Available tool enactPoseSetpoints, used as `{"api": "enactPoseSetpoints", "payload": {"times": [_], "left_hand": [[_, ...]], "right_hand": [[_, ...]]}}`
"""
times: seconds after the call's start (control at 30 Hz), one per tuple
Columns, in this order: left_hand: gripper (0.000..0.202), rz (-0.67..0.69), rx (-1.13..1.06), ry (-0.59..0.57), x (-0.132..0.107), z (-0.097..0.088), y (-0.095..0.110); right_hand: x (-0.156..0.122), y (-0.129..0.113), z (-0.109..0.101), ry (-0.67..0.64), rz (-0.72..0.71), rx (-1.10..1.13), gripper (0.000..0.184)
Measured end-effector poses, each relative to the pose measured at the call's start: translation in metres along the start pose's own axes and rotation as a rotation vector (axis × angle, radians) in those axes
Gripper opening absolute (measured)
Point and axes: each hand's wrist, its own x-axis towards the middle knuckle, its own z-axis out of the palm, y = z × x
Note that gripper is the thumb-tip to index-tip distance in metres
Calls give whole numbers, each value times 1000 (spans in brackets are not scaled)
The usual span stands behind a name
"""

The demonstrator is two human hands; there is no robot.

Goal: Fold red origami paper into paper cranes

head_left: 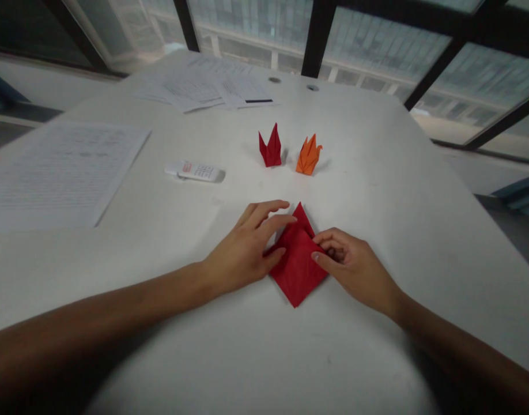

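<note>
Red paper, folded into a layered diamond, lay on the white table between the two hands, one tip pointing to twelve o'clock and another to six. Taking that diamond as the clock's centre, the left hand came in from nine o'clock, fairly wide: its thumb rested on the paper beside the nine o'clock corner, while the forefinger arched across the upper-left edge towards the top tip. Whether that fingertip pressed on the paper or hung just over it, I could not tell. The right hand sat at three o'clock, narrow, holding the paper's edge between the thumb, laid on top, and the forefinger; its other fingers were curled in.

Between eleven and twelve stood a red folded figure with two upright points, and close to twelve, just beside it, an orange folded figure with a small hooked tip. A white remote lay at ten o'clock. Printed pages rested between nine and ten, near the edge, and overlapping sheets spread at eleven, towards the windows.
</note>
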Motion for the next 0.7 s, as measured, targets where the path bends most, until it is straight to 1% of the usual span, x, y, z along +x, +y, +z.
{"api": "enactPoseSetpoints", "payload": {"times": [0.07,0.1,0.17,0.27,0.37,0.47,0.53,0.57,0.63,0.7], "left_hand": [[32,185,40,-92,0,-1,-2],[29,257,40,-144,0,-1,-3],[28,324,41,-219,0,1,-5],[31,296,66,-273,0,4,-6],[32,248,76,-288,-1,4,-5],[32,211,63,-281,0,2,-4],[32,204,48,-274,0,2,-4],[33,200,40,-274,0,2,-5],[37,179,18,-276,0,2,-5],[48,145,-13,-272,0,3,-5]], "right_hand": [[1,0,-1,-3,-17,-39,15],[1,0,-2,3,-31,-60,16],[1,1,-5,30,-65,-111,16],[0,0,-9,41,-64,-177,17],[-2,-2,-11,39,-34,-208,23],[-7,-1,-5,140,-82,-301,27],[-11,2,2,223,-197,-426,30],[-13,4,6,252,-288,-495,33],[-17,8,12,247,-483,-621,40],[-20,10,15,191,-640,-713,48]]}}
